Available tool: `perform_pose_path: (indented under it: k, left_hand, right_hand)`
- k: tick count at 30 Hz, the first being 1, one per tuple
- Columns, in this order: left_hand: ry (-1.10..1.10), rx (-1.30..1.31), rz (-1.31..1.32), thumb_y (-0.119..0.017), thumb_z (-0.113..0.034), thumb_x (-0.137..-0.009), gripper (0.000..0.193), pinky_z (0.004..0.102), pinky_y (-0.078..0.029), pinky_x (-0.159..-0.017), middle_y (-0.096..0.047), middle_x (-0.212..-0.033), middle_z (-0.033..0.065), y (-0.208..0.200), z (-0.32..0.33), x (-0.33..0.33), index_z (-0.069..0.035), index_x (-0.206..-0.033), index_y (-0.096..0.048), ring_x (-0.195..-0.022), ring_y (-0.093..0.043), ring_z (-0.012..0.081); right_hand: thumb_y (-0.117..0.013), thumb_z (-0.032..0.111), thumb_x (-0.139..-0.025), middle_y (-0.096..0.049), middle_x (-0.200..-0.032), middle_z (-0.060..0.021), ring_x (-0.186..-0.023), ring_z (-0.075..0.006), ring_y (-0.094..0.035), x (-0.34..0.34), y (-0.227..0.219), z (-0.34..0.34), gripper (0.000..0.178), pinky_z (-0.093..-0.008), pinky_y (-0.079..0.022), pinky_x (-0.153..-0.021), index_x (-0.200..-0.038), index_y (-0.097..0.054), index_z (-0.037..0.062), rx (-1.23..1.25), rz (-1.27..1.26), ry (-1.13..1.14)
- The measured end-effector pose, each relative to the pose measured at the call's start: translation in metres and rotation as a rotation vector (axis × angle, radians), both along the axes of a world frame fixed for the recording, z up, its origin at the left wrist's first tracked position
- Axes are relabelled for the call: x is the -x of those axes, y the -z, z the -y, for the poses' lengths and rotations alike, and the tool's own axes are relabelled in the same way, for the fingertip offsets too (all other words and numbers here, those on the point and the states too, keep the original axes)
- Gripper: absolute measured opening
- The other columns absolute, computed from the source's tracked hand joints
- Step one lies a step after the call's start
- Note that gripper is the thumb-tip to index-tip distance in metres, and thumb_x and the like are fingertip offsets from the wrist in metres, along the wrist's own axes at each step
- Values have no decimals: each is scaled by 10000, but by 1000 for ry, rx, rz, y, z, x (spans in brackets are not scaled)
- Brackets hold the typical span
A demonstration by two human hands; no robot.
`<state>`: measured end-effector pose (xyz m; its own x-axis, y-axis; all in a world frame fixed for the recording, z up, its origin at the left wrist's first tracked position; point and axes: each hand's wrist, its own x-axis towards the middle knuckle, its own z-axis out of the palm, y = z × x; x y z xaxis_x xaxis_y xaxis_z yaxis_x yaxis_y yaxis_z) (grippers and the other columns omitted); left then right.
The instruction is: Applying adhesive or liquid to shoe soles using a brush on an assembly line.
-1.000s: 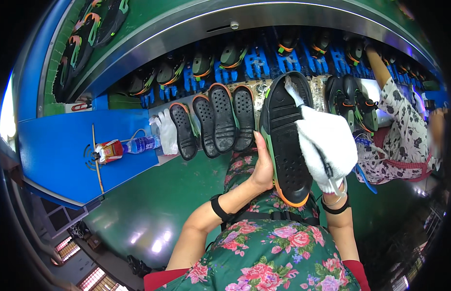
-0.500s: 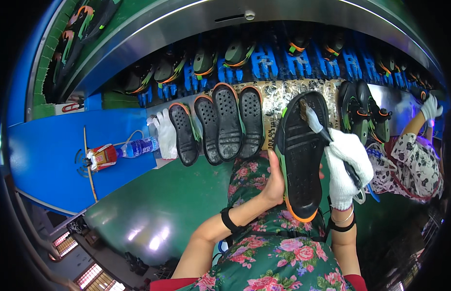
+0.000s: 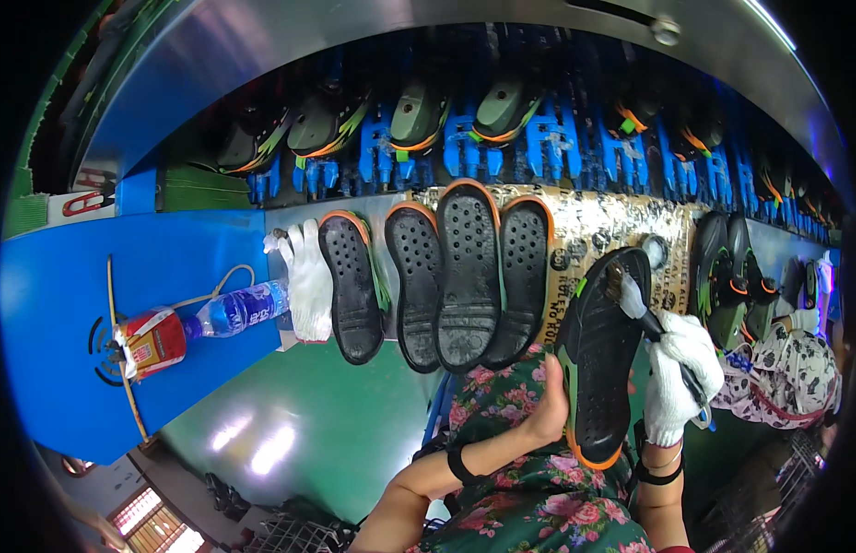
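Observation:
My bare left hand [image 3: 547,409] grips a black shoe sole [image 3: 601,369] by its left edge, thumb along the side and the other fingers behind it. The sole has a green and orange rim and stands tilted with its inner face toward me. My right hand [image 3: 681,373], in a white knit glove, is closed round the dark handle of a brush [image 3: 633,300]. The pale bristles touch the sole's inner face near its far end. To the left, several black soles [image 3: 469,276] with orange rims lie side by side at the bench's near edge.
A white glove [image 3: 310,281], a water bottle [image 3: 236,311] and a red box [image 3: 155,342] lie at the left. Blue racks [image 3: 551,147] carrying shoes run behind the bench, under a metal hood. More dark shoes [image 3: 725,276] stand right, near another person's patterned sleeve [image 3: 797,369].
The view has shifted, so the bench and soles sit lower in it. The brush stays at the sole's far end, and both hands keep their hold.

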<state>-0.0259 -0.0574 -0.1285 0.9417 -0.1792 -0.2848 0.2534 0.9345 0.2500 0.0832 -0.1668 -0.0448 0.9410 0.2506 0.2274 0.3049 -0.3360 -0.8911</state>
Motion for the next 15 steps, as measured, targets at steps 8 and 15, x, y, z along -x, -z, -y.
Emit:
perform_pose_path:
  k: [8,15]
  left_hand:
    - [-11,47,12,-52,-895,-880,1141,414,-562,-944,-660,-1237,175,15,-7,-3,3,-1483,-416,-1092,-671,260]
    - [-21,52,-14,-39,-898,-876,1147,378,-567,-921,-670,-1217,166,10,-14,-3,0,-1479,-422,-1079,-674,240]
  right_hand:
    - [-703,-89,-779,-699,-1103,-203,-1051,-310,-662,-11,24,-2,273,-461,-473,-1033,-1016,-616,15,93,74,-79]
    - [-703,-75,-783,-707,-1116,-207,-1062,-316,-661,-8,23,-15,240,-463,-478,-1029,-996,-637,17,96,58,-44]
